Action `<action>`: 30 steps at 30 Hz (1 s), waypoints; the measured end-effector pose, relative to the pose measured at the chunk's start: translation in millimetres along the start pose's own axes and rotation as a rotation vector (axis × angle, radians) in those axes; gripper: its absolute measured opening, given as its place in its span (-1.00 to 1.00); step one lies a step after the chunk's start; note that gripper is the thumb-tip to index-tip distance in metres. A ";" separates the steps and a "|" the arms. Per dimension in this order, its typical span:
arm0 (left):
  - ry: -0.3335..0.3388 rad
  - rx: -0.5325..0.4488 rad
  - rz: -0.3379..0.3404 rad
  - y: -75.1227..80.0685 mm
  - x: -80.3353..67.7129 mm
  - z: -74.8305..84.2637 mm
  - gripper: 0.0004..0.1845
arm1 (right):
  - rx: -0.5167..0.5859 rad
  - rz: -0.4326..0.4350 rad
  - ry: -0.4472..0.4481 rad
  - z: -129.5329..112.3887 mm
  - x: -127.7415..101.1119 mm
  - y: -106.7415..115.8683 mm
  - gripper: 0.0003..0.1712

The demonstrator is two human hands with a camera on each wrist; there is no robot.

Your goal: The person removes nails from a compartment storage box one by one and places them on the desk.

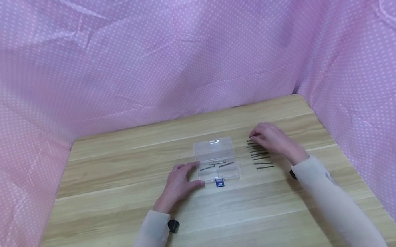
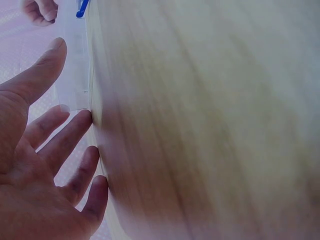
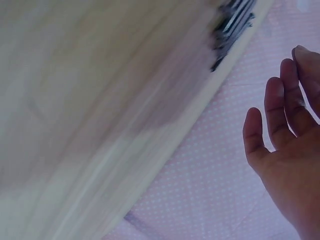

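A clear plastic case (image 1: 213, 151) with a blue latch (image 1: 220, 182) lies opened on the table, several long headed screws (image 1: 226, 164) in its front half. Beside its left edge is my left hand (image 1: 179, 184). Its thumb and forefinger are spread apart, their tips right at the case's side and front corner; the left wrist view shows the fingers extended. My right hand (image 1: 272, 140) hovers over the far end of a column of loose screws (image 1: 263, 163). Thumb and forefinger come close together there; I cannot tell whether a screw sits between them.
The wood-grain table (image 1: 106, 213) has its far edge against a pink dotted cloth (image 1: 177, 61), which also hangs along both sides. A dark wrist device (image 1: 173, 226) shows at the left sleeve, another (image 1: 292, 174) at the right.
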State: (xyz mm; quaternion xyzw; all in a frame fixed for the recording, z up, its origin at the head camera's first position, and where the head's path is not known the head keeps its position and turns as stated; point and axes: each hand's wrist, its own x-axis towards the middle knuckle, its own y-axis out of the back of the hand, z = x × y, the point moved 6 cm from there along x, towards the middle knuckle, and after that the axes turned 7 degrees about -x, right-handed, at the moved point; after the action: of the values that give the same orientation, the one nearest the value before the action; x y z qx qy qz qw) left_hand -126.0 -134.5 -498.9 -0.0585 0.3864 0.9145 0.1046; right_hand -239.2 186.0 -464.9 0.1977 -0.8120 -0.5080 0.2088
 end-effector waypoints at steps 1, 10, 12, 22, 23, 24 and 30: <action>0.003 -0.002 0.000 0.0 0.0 -0.3 -0.17 | -0.003 0.014 0.014 -3.6 -0.7 0.5 -0.86; 0.007 -0.007 -0.006 -0.2 0.7 -0.6 -0.17 | -0.036 0.110 0.159 -38.4 -8.1 -3.6 -0.91; 0.009 -0.009 -0.007 0.0 0.8 -0.6 -0.17 | -0.041 0.135 0.195 -46.2 -8.9 -5.0 -0.92; 0.008 0.004 -0.003 0.0 1.9 -0.4 -0.17 | -0.059 0.075 0.231 -78.5 -10.4 -16.6 -0.92; 0.008 0.004 -0.003 -0.2 2.0 -0.7 -0.17 | -0.054 0.057 0.221 -80.6 -10.8 -18.3 -0.91; 0.007 0.005 -0.002 -0.3 2.2 -0.7 -0.17 | -0.049 0.043 0.212 -82.3 -11.3 -20.0 -0.90; 0.001 0.001 -0.001 0.0 1.8 -1.1 -0.18 | -0.050 0.009 0.220 -92.8 -10.8 -28.9 -0.86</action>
State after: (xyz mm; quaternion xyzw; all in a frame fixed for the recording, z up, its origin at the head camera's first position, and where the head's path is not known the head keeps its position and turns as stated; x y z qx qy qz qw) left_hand -127.7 -135.0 -500.0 -0.0589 0.3867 0.9143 0.1048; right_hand -177.0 111.2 -455.8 0.2434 -0.7722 -0.5024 0.3035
